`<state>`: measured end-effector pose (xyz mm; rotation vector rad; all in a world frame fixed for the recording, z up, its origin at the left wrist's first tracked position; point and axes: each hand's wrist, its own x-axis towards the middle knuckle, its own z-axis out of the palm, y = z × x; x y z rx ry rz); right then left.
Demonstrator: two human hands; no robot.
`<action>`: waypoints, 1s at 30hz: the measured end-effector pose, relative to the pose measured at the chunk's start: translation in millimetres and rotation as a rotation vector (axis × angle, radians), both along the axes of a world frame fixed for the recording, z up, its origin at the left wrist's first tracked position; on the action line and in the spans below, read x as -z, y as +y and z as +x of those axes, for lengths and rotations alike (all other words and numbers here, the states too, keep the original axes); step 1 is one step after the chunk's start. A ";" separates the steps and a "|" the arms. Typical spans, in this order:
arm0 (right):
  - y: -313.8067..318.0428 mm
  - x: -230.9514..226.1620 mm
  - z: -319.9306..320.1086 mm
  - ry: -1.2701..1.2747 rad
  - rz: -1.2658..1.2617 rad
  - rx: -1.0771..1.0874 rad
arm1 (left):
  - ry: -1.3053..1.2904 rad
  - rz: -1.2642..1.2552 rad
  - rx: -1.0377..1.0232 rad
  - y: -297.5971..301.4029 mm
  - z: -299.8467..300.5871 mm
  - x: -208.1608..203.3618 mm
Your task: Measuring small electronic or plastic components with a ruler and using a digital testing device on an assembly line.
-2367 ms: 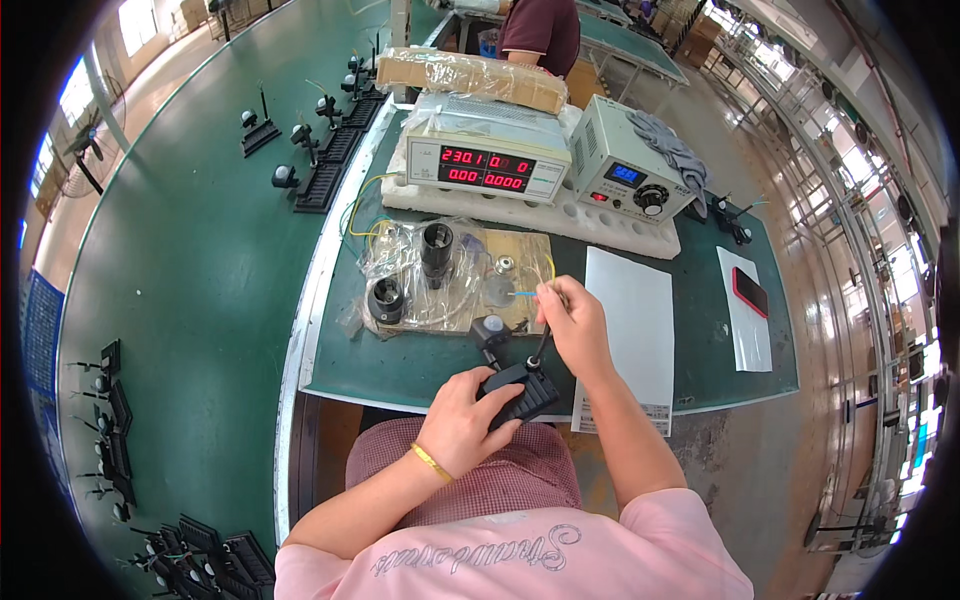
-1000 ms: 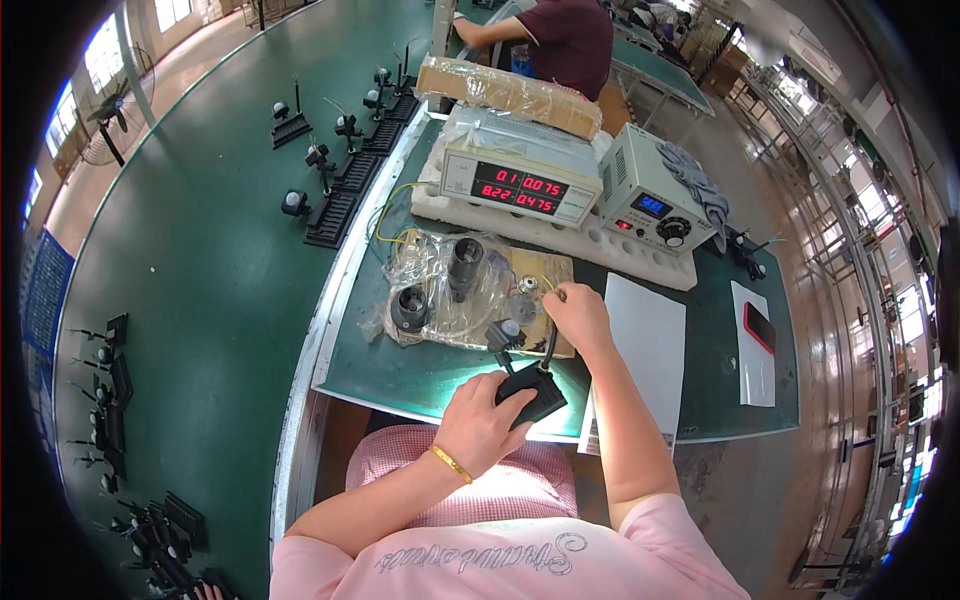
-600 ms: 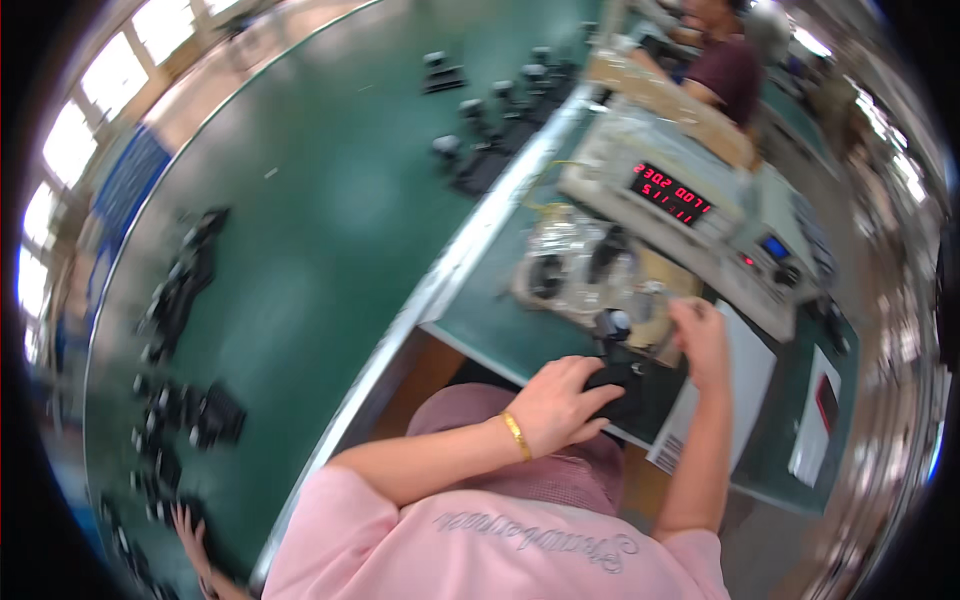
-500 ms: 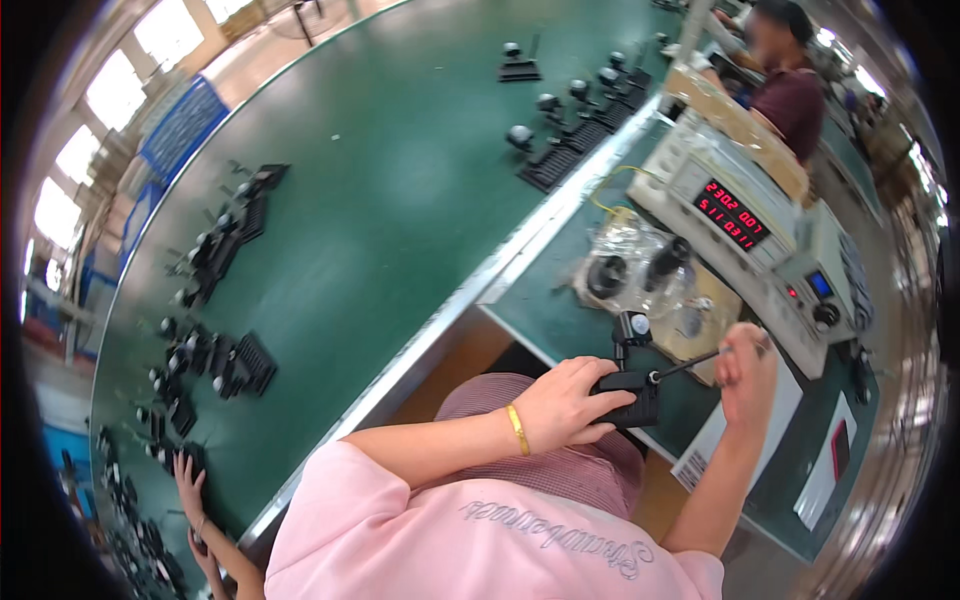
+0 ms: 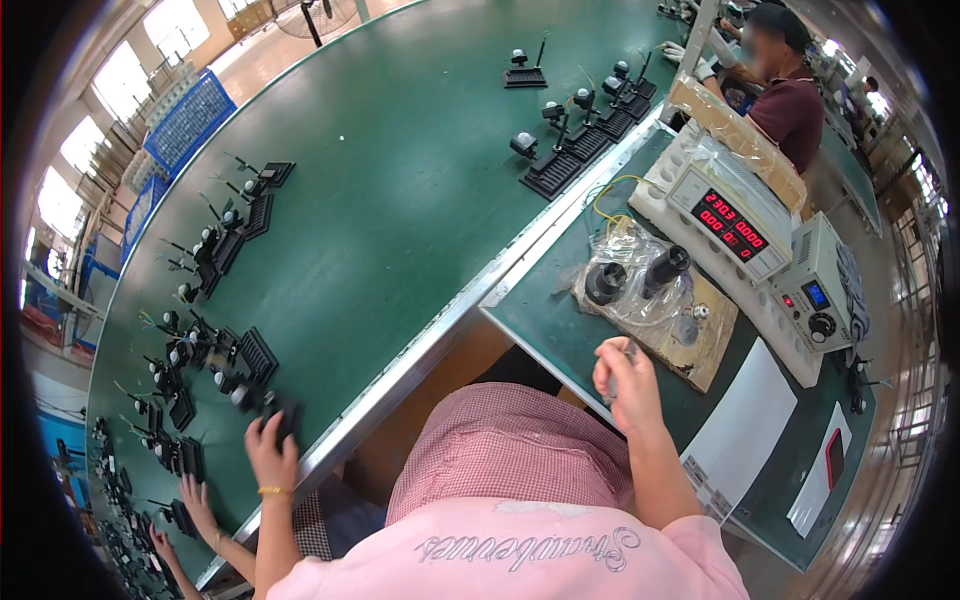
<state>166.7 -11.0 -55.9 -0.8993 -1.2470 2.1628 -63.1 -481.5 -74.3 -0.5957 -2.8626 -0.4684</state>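
Note:
My left hand (image 5: 270, 452), with a gold bracelet at the wrist, is over the green table at the lower left. Its fingers close on the dark base of a small black floodlight with a round sensor head (image 5: 242, 398), slightly blurred. Several similar black floodlights (image 5: 258, 355) lie just beyond it. In front of my lap, at the edge of the side bench, my right hand (image 5: 628, 388) is closed. A small greyish thing (image 5: 630, 349) shows between its thumb and fingers; its kind is too small to make out. A wooden board (image 5: 712, 360) lies nearest to that hand.
On the board stand two black cylinders (image 5: 667, 266) in clear plastic. Behind are a meter with red digits (image 5: 728, 222) and a grey box with a knob (image 5: 815, 290). Another person's hand (image 5: 200, 508) is at the lower left. More floodlights (image 5: 570, 155) stand at the far table edge.
My left hand has moved from the side bench to the green table, taking the floodlight along. My right hand has moved left, toward my lap. The meter's red digits differ.

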 end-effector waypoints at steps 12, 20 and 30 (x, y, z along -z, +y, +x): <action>-22.4 19.1 15.5 -0.212 0.462 -0.104 | -0.017 0.436 0.579 299.0 -52.1 -10.7; -28.9 19.3 10.1 -0.285 0.781 -0.112 | -0.084 0.320 0.595 555.2 -80.9 13.4; -16.6 14.1 18.0 -0.133 0.380 -0.175 | -0.248 0.529 0.882 499.3 -82.0 -0.8</action>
